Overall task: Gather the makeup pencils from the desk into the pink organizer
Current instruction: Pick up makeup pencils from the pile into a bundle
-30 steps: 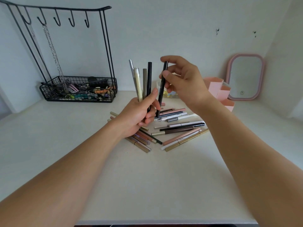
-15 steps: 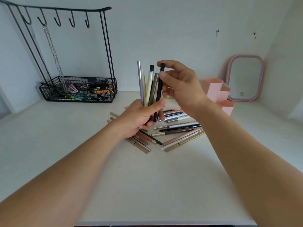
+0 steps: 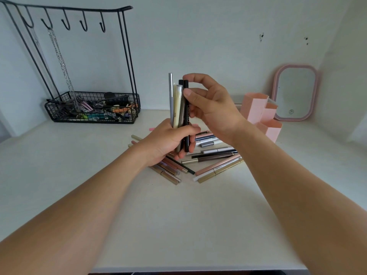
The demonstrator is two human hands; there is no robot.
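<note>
Pencils (image 3: 179, 108) bunched in left hand (image 3: 166, 142), lower ends hidden.

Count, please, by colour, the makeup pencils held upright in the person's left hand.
Slim silver makeup pencil: 1
Cream makeup pencil: 1
Taupe makeup pencil: 1
Black makeup pencils: 2
Total: 5, bundled in the left hand; the right hand pinches one black.

You hold an upright bundle of makeup pencils (image 3: 179, 108) above the desk: silver, cream, grey, black. Loose pencils (image 3: 214, 157) lie fanned flat below. Pink organizer (image 3: 260, 114) stands upright at right, back.
</note>
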